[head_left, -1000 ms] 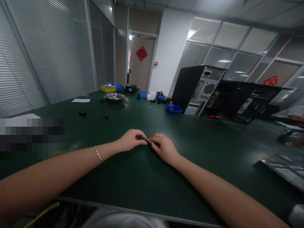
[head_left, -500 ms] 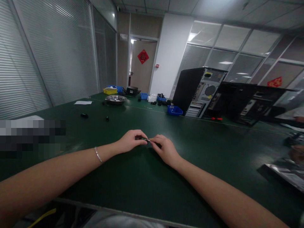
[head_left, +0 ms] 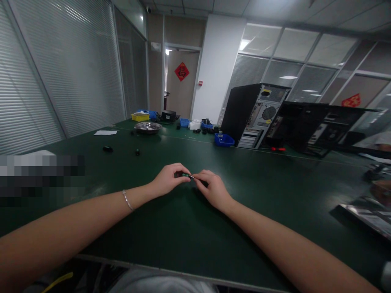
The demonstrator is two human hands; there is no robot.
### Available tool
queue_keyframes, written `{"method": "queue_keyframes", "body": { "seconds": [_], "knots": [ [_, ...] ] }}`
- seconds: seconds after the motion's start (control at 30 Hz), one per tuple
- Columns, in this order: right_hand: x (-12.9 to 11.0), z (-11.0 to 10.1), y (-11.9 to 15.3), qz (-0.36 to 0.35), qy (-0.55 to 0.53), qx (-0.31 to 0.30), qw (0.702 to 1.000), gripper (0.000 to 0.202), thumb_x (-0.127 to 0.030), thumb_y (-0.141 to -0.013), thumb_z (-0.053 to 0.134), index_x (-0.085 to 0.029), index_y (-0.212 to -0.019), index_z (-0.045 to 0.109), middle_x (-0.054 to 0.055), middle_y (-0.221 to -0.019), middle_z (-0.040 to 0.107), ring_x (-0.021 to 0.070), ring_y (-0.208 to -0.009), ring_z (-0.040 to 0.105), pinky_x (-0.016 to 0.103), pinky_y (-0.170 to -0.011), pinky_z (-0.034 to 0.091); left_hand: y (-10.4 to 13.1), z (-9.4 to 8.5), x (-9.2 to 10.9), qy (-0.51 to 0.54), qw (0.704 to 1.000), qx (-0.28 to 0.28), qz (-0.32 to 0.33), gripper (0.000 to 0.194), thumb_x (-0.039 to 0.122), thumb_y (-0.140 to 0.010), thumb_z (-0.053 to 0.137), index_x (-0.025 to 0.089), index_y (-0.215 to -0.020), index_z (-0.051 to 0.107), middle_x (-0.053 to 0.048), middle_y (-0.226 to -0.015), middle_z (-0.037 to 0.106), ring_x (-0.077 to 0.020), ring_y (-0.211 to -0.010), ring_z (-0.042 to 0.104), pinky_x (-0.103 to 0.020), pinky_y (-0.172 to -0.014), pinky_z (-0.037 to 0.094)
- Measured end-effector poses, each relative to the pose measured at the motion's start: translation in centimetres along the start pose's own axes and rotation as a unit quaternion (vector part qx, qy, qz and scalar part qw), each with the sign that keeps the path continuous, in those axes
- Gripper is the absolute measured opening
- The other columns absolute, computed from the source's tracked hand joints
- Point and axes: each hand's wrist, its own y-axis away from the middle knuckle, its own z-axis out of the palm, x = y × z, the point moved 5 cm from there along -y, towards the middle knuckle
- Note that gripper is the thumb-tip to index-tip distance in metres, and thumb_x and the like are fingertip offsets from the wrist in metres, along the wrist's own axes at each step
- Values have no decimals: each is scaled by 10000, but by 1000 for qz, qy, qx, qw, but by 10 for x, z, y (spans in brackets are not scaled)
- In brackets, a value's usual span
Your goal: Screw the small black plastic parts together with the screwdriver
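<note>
Near the middle of the green table (head_left: 171, 228), my left hand (head_left: 171, 179) pinches a small green circuit board (head_left: 185, 175) between thumb and fingers. My right hand (head_left: 213, 188) is closed at the board's right end, its fingertips on a thin, light-coloured piece (head_left: 191, 176) that meets the board. The piece is too small to make out clearly. Both hands are just above the table, with their fingertips almost touching.
Two small black parts (head_left: 107, 149) (head_left: 137, 152) lie left of centre. Behind them are a metal bowl (head_left: 148, 128), a yellow bin (head_left: 140, 117) and a blue bin (head_left: 224, 140). A computer tower (head_left: 241, 112) stands behind right. At the right edge lies a metal tray (head_left: 366, 217).
The view has shifted slightly. More of the green board shows between the fingertips of my left hand; both hands keep nearly the same pose.
</note>
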Motion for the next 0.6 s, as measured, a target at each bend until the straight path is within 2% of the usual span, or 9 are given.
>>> {"method": "queue_keyframes", "body": {
  "seconds": [0.2, 0.4, 0.6],
  "knots": [
    [1, 4, 1, 2, 66, -36, 997, 241, -229, -925, 500, -232, -1077, 687, 52, -934, 648, 188, -886, 556, 295, -740, 426, -2, 8, -6, -8, 997, -61, -56, 201, 320, -801, 670, 176, -935, 712, -33, -889, 657, -165, -769, 571, -260, -693, 435],
    [1, 4, 3, -9, 107, -54, 993, 228, -247, -917, 514, -245, -1044, 704, 53, -934, 626, 193, -882, 541, 311, -753, 408, -3, 9, -5, -101, 991, -83, -36, 221, 354, -783, 693, 204, -941, 727, -45, -901, 630, -206, -876, 553, -297, -778, 422],
    [2, 3, 3, 1, 95, -48, 994, 233, -257, -922, 502, -246, -1028, 709, 51, -919, 625, 187, -877, 554, 294, -750, 424, -3, 11, -6, -97, 990, -97, -35, 223, 347, -784, 688, 199, -950, 705, -39, -899, 625, -204, -882, 551, -288, -775, 422]
  ]
}}
